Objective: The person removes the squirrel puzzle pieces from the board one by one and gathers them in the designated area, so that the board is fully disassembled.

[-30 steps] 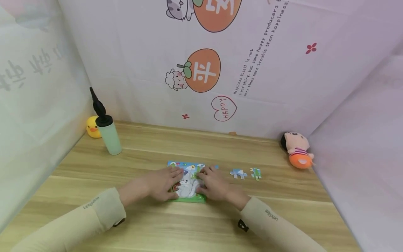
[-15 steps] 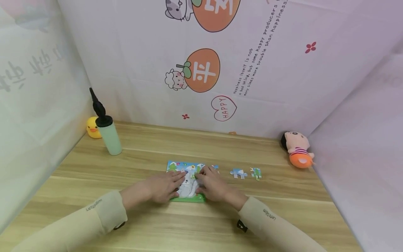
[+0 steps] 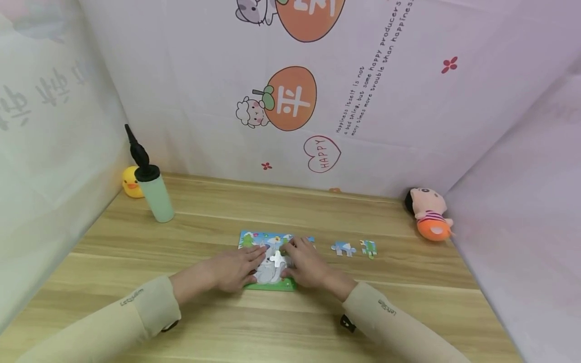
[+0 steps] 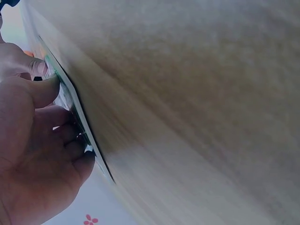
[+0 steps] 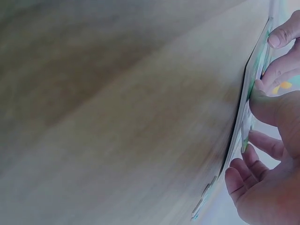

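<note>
A jigsaw puzzle [image 3: 271,286] with a grey squirrel on a green and blue ground lies flat on the wooden table. My left hand [image 3: 236,267] rests on its left side, fingers stretched over the picture. At the right side, my right hand [image 3: 306,264] pinches a puzzle piece between thumb and fingers; in the right wrist view that piece [image 5: 244,133] shows as a thin edge by the fingertips. Near these fingers a white, piece-shaped gap [image 3: 278,258] shows in the picture. The fingers cover much of the held piece.
To the right lie a blue loose piece [image 3: 343,249] and a green one [image 3: 368,248]; another blue piece [image 3: 310,239] is partly hidden behind the right hand. A green hand pump [image 3: 156,196] and a yellow duck [image 3: 131,182] stand at back left, a plush doll [image 3: 430,214] at back right.
A white gap has appeared in the squirrel picture beside my right fingers. The left hand slid slightly down the puzzle, then stayed. The head view has shifted a little.
</note>
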A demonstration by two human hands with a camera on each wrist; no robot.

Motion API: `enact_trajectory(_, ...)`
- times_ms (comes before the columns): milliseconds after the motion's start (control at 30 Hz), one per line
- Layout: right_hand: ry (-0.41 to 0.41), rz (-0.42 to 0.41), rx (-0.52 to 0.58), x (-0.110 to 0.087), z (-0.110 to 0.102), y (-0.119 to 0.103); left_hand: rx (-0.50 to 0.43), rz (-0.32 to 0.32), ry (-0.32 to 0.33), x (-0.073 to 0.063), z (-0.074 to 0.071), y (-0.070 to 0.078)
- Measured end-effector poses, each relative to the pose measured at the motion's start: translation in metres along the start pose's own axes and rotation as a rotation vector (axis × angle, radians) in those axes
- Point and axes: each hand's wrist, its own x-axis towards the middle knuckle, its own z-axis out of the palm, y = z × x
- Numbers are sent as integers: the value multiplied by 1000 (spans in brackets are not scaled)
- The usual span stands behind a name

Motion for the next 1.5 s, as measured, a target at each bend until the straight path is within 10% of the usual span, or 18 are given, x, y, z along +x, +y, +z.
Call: enact_trajectory(1500,66,-84,19,2,-9,-11,-29,-9,7,-1,1,1)
